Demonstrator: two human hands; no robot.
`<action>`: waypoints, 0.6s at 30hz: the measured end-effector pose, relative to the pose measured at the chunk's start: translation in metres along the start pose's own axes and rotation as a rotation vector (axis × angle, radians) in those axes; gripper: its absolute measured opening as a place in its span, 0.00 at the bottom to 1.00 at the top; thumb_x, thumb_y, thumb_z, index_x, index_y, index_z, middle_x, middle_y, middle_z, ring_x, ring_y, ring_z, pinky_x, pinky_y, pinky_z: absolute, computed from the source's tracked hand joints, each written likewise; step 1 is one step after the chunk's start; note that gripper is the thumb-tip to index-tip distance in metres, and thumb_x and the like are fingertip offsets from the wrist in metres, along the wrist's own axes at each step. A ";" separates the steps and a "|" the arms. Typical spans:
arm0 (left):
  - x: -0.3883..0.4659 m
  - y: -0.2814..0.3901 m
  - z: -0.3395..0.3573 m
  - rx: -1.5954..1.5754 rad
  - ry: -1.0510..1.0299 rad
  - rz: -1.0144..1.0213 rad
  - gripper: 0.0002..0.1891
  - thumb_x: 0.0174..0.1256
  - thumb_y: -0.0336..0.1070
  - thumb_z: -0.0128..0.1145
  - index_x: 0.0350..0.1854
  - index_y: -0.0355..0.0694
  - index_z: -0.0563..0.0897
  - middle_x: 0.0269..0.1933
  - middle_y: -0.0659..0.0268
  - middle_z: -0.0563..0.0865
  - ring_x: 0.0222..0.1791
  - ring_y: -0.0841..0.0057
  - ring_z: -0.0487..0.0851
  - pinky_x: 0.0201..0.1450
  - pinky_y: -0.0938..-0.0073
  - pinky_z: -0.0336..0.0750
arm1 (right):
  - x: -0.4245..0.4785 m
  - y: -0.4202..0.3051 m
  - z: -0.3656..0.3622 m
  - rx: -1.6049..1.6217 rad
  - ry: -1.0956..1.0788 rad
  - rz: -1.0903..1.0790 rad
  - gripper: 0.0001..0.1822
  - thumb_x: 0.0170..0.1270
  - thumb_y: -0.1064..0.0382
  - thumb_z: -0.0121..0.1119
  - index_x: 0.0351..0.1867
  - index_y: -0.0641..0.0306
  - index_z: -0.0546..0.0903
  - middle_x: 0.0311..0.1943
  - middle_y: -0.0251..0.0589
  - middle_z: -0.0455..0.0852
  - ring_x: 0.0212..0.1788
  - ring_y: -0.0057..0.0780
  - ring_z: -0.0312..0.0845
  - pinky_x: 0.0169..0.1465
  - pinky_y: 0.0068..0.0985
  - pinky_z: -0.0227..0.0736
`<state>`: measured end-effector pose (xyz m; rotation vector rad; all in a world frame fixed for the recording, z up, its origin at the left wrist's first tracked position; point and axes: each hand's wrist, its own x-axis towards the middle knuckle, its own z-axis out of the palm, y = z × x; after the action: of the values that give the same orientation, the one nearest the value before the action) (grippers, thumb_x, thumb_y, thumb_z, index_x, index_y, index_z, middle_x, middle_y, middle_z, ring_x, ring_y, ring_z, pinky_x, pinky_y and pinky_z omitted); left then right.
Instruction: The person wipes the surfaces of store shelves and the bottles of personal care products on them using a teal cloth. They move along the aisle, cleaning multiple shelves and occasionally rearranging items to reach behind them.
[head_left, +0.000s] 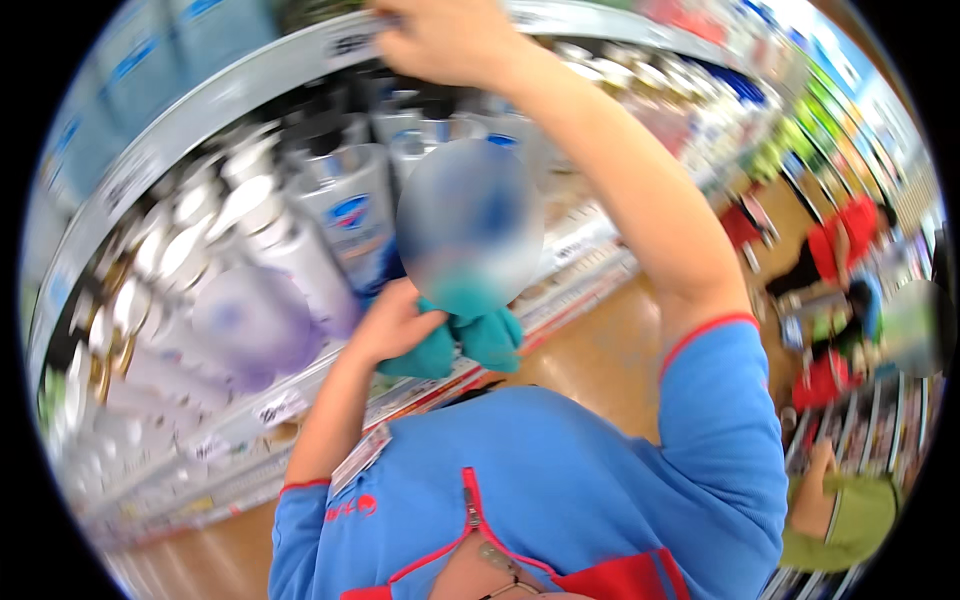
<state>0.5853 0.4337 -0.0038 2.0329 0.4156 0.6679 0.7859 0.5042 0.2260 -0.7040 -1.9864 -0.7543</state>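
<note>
A teal cloth (489, 343) bunches beneath my left hand (394, 322), which grips it in front of the lower shelf of pump bottles. Close beside that hand are a grey-white pump bottle with a dark top (346, 214) and a white bottle with a white pump (300, 262). My right hand (446, 37) reaches up to the grey shelf edge (247, 75), by a price tag (351, 43). Its fingers look curled, but the top of the picture cuts them off, so whatever they hold is hidden. A blurred patch covers part of the bottles and cloth.
Blue packages (139, 60) stand on the upper shelf at the left. Several people are on the right, one in a red shirt (844, 236) and one in a green top (847, 517). A tan floor (600, 360) runs below the lower shelf's price rail (577, 247).
</note>
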 end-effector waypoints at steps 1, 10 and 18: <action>0.005 0.003 0.001 0.005 -0.020 -0.009 0.35 0.56 0.20 0.53 0.72 0.39 0.72 0.65 0.57 0.82 0.65 0.67 0.79 0.70 0.68 0.69 | 0.000 0.005 -0.004 -0.011 -0.020 -0.005 0.06 0.54 0.67 0.57 0.32 0.67 0.79 0.35 0.52 0.78 0.45 0.52 0.75 0.52 0.43 0.73; -0.005 0.000 0.000 0.019 0.000 -0.031 0.35 0.57 0.20 0.54 0.72 0.41 0.72 0.64 0.58 0.83 0.63 0.66 0.81 0.69 0.68 0.71 | 0.020 -0.016 0.019 0.050 -0.044 -0.013 0.07 0.57 0.68 0.56 0.35 0.68 0.79 0.35 0.52 0.78 0.44 0.51 0.75 0.51 0.42 0.72; -0.007 0.007 0.000 0.072 0.029 -0.029 0.36 0.56 0.19 0.53 0.72 0.40 0.72 0.63 0.57 0.84 0.63 0.68 0.81 0.69 0.68 0.70 | 0.011 -0.023 0.010 0.145 0.023 -0.106 0.12 0.58 0.68 0.55 0.42 0.68 0.80 0.37 0.52 0.79 0.45 0.50 0.75 0.51 0.41 0.72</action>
<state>0.5801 0.4264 0.0006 2.0832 0.4915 0.6744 0.7595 0.4982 0.2255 -0.5064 -2.0461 -0.6697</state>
